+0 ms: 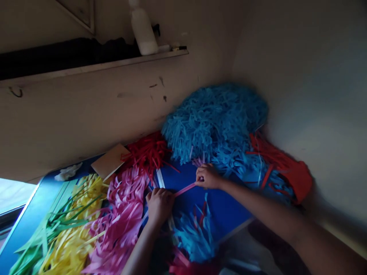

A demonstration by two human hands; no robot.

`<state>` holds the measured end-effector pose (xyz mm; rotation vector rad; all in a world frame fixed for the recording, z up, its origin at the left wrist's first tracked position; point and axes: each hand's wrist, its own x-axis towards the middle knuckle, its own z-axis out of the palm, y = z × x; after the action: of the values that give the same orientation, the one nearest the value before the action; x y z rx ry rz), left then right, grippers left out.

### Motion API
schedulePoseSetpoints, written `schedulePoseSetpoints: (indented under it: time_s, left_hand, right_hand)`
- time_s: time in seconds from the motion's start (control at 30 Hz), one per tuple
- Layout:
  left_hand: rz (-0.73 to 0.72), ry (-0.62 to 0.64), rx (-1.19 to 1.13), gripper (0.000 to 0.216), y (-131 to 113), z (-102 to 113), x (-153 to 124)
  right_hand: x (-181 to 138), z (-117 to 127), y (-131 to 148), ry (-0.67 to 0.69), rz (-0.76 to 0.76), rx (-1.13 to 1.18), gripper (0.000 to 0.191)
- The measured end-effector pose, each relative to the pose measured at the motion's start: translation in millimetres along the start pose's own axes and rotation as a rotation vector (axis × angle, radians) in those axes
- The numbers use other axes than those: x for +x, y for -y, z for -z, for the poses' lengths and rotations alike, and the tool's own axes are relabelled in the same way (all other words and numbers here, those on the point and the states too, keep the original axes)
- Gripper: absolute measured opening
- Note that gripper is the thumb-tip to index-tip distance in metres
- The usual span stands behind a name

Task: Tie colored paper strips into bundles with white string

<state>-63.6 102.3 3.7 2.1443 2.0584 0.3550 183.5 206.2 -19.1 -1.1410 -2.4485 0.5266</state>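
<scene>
A thin pink strip [185, 188], perhaps tissue or crepe paper, stretches between my two hands above the blue tabletop [183, 172]. My left hand [160, 204] is closed on its left end, beside the heap of pink fringed strips [129, 202]. At the other end, my right hand [208, 176] pinches the strip with curled fingers. Just beyond that hand lie some pale purple strips [197, 162] at the foot of a big blue fringed pile [215, 118]. Below the strip sits a small tuft of blue fringe [196, 233] with a few red pieces in it.
Yellow strips [69, 244] and green strips [43, 236] cover the left side. Red fringe [149, 151] and a tan card [110, 160] lie by the wall; orange-red strips [286, 168] are at right. A shelf [100, 70] above holds a white bottle [144, 32].
</scene>
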Motion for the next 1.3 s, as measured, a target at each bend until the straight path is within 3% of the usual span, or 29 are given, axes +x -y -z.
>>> schedulePoseSetpoints:
  time_s: [0.3,0.47,0.6,0.7,0.8,0.87,1.0,1.3]
  left_hand:
    - [-0.033,0.036,0.094,0.014,-10.3,9.1,9.6]
    - [-0.272,0.002,0.128,0.040,-20.8,14.5,5.8]
    - [-0.347,0.002,0.141,0.044,-19.6,15.1,6.7]
    - [-0.378,0.020,0.131,0.043,-17.6,15.6,9.5]
    - [-0.387,0.023,0.124,0.042,-18.4,15.5,12.9]
    - [-0.387,0.022,0.125,0.039,-20.9,15.0,14.5]
    - [-0.369,-0.009,0.115,0.029,-27.0,13.7,13.4]
    - [-0.317,-0.054,0.075,0.022,-31.0,13.5,14.6]
  right_hand:
    - [7.5,-0.8,9.4,0.059,-0.098,-0.014,0.013]
    - [7.4,5.0,6.6,0.028,-0.104,-0.024,0.019]
    - [2.4,25.3,0.4,-0.046,-0.081,-0.038,0.024]
    - [-1.0,29.5,11.6,-0.097,0.085,-0.104,0.018]
    - [0.1,15.6,31.0,0.045,0.455,-0.283,0.014]
    - [4.2,3.7,40.4,0.121,0.567,-0.375,0.022]
    - [13.5,-8.2,44.8,0.128,0.579,-0.416,0.028]
    - [26.9,-3.6,45.3,0.206,0.558,-0.393,0.019]
